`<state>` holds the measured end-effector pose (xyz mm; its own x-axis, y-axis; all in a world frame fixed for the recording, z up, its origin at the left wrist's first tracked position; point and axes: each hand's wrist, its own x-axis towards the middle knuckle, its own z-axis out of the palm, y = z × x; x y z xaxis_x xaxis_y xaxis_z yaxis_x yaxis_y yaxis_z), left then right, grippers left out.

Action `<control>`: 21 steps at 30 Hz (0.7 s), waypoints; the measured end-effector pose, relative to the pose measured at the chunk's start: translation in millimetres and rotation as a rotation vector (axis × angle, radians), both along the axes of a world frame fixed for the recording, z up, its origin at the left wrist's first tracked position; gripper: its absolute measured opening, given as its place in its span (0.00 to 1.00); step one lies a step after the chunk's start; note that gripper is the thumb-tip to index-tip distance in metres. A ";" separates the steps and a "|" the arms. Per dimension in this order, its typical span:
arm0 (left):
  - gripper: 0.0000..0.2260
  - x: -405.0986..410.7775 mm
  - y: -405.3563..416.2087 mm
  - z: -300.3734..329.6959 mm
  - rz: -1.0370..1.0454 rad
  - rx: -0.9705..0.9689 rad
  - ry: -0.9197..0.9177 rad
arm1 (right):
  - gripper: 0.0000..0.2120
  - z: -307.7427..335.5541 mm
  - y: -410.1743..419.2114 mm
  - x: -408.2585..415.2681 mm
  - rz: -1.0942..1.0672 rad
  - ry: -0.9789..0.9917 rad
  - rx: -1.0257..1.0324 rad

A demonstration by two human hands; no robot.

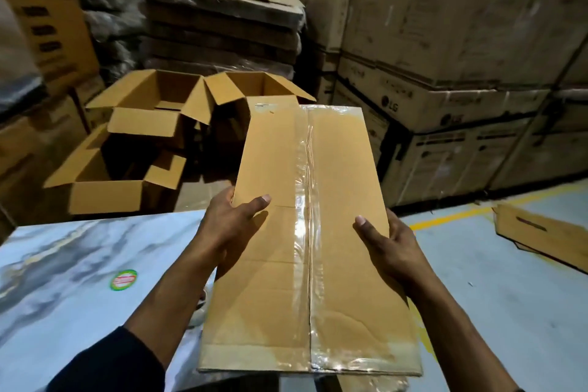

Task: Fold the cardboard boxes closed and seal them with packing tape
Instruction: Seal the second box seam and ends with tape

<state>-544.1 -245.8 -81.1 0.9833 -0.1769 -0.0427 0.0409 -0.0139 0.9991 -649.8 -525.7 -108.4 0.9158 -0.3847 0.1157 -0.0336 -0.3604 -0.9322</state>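
Note:
A long brown cardboard box is held up in front of me, its top flaps folded shut. Clear packing tape runs along the centre seam and wraps over both ends. My left hand grips the box's left edge, thumb on top and fingers underneath. My right hand grips the right edge the same way. No tape roll or dispenser is in view.
A marble-patterned table with a round sticker lies at lower left. Behind it, several open empty boxes are piled on the floor. Stacked printed cartons wall the back and right. A flat cardboard piece lies on the floor by a yellow line.

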 end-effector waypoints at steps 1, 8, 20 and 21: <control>0.10 -2.7 -20.2 -7.2 -0.007 0.009 0.001 | 0.24 0.3 -17.6 -6.2 -0.009 0.014 0.011; 0.21 9.6 -125.9 -57.7 -0.058 0.106 0.045 | 0.28 -30.3 -117.5 -22.9 -0.072 0.100 0.062; 0.20 96.3 -268.3 -165.1 -0.013 0.050 0.296 | 0.30 -109.3 -257.5 62.4 -0.059 0.275 -0.008; 0.21 103.5 -277.1 -176.7 -0.003 0.061 0.324 | 0.31 -119.7 -268.5 73.1 -0.044 0.293 -0.009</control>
<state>-440.6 -522.8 -257.7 0.9163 -0.1676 -0.3638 0.3563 -0.0739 0.9314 -576.7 -794.2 -228.1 0.8932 -0.4247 -0.1478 -0.3168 -0.3610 -0.8771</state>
